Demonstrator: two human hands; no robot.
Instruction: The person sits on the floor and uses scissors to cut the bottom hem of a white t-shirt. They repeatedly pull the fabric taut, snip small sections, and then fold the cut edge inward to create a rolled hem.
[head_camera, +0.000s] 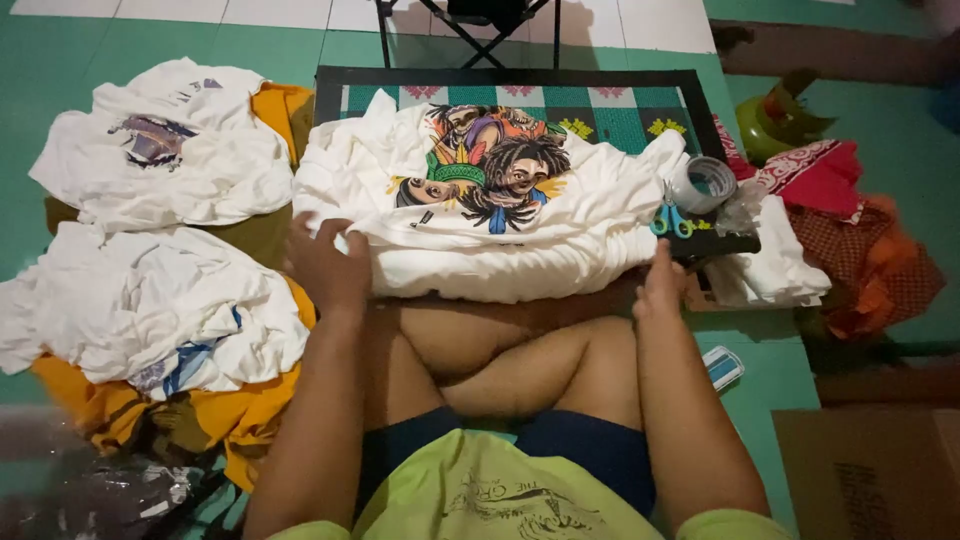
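Your left hand (328, 265) grips the printed white shirt (480, 215) lying between your hands; your right hand (662, 285) rests loose at its edge. Folding is barely begun; white shirt piles (170, 230) wait beyond your left.

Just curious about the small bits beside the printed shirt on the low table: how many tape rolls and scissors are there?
Tape roll: 1
Scissors, blue handles: 1
Total: 2
Both lie at the right end of the printed shirt, just beyond the right hand.
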